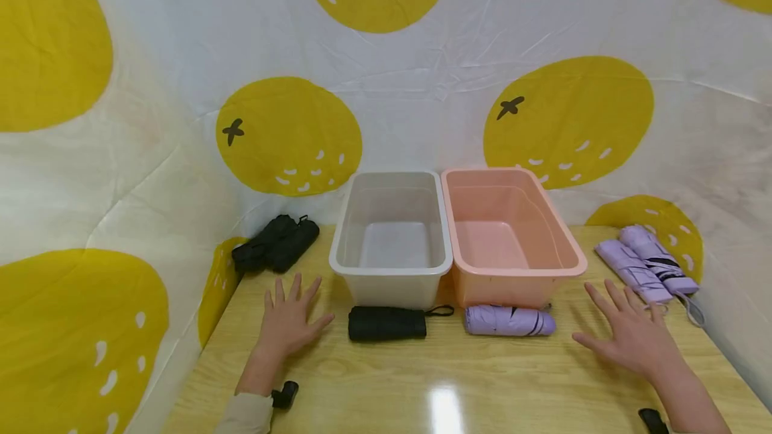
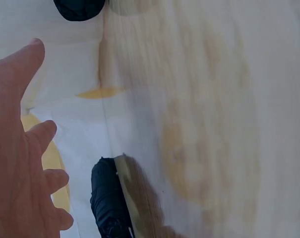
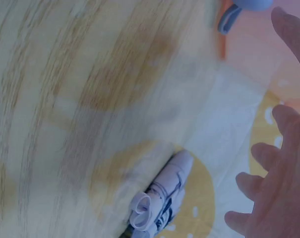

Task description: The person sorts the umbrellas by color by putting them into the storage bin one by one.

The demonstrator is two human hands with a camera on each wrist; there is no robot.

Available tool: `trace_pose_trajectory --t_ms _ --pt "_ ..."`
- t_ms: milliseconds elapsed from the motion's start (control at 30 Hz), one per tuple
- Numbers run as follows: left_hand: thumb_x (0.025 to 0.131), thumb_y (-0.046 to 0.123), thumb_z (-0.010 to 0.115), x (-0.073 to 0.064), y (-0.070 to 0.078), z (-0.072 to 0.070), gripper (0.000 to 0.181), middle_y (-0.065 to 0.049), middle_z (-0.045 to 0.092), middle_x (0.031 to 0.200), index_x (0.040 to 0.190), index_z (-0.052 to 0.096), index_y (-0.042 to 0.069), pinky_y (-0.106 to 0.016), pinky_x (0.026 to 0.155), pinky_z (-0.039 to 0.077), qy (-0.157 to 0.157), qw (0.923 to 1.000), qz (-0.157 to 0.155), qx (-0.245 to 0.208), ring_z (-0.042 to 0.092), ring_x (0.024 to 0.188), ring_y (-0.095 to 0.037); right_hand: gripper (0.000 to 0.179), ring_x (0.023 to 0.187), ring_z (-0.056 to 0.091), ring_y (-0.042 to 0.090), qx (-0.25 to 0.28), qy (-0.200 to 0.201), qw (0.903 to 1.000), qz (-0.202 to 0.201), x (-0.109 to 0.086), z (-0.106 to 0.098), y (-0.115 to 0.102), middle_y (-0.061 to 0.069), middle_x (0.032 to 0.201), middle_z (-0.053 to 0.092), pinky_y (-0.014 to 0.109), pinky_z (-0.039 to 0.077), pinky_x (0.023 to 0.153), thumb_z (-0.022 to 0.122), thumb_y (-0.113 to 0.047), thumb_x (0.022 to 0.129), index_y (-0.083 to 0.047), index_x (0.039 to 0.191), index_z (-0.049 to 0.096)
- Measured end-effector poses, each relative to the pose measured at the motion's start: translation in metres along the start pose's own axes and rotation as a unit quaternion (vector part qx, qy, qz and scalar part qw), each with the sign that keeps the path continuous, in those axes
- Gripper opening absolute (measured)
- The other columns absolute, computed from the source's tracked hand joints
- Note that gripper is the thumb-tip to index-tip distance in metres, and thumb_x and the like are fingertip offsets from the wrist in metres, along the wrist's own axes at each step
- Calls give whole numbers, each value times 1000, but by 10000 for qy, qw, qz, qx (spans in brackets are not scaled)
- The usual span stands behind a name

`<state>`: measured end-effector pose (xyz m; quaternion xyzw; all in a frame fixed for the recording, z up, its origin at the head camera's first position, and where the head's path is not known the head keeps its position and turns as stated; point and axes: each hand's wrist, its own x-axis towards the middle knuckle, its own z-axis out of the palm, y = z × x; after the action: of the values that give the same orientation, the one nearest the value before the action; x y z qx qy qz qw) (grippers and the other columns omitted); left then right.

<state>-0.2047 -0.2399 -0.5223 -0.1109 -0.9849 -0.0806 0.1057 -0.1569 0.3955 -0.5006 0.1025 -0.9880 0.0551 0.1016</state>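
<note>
I see the left hand (image 1: 289, 322) at the frame's lower left, fingers spread apart, just below the folded black umbrellas (image 1: 294, 246). Over at lower right, the right hand (image 1: 633, 333), fingers likewise apart, is near two lilac umbrellas (image 1: 633, 270) at centre right.

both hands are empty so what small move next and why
Probably ease the left hand toward the single black umbrella in front of the pale bin: the open hand holds nothing, and that umbrella lies just past its thumb.
</note>
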Motion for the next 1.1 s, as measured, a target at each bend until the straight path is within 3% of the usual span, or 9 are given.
trace_pose_trajectory --t_ms 167,367,533,667,767,900,1100 --pt "85 71 52 -1 0 1 84 -26 29 152 152 37 23 -72 103 8 -80 10000 -20 -8 10 135 -60 103 131 22 60 24 70 10000 -63 0 1 0 31 151 24 78 10 92 64 -69 78 -23 157 18" --pt "86 66 57 0 1 -4 81 -26 29 152 152 37 22 -72 102 10 -134 9999 -31 -48 10 135 -60 102 136 19 54 264 470 9983 -231 1 -5 -1 31 149 27 77 16 91 72 -58 78 -16 156 22" --pt "87 67 53 -1 1 -9 82 -26 28 152 153 35 21 -72 102 12 -320 9995 -32 -50 12 135 -60 100 126 36 51 435 1063 9920 -532 8 -18 1 26 150 30 76 28 80 83 -32 73 -11 154 28" --pt "89 66 52 4 -1 -14 81 -26 30 151 153 35 20 -72 102 14 -242 9997 -48 -38 16 133 -61 93 108 49 53 651 1489 9835 -794 23 -32 2 25 148 36 68 38 69 81 -12 73 -7 152 33" --pt "89 63 55 7 -3 -16 80 -26 30 151 153 34 20 -72 102 13 -234 9996 -81 -163 17 133 -60 81 109 46 58 1050 1399 9818 -744 32 -43 2 31 143 38 69 37 77 73 -6 82 -7 152 33" --pt "91 59 56 8 -5 -17 79 -26 29 152 154 32 19 -72 102 14 -470 9978 -109 -461 15 134 -60 63 128 29 58 1890 949 9764 -446 42 -59 4 35 143 34 72 24 94 60 -10 96 -5 152 31" --pt "92 53 58 8 -6 -17 75 -25 35 149 153 34 16 -69 100 25 -477 9957 -26 -799 27 132 -57 61 129 25 59 2999 253 9533 229 67 -83 5 33 151 22 73 28 87 47 -25 103 -10 156 20"
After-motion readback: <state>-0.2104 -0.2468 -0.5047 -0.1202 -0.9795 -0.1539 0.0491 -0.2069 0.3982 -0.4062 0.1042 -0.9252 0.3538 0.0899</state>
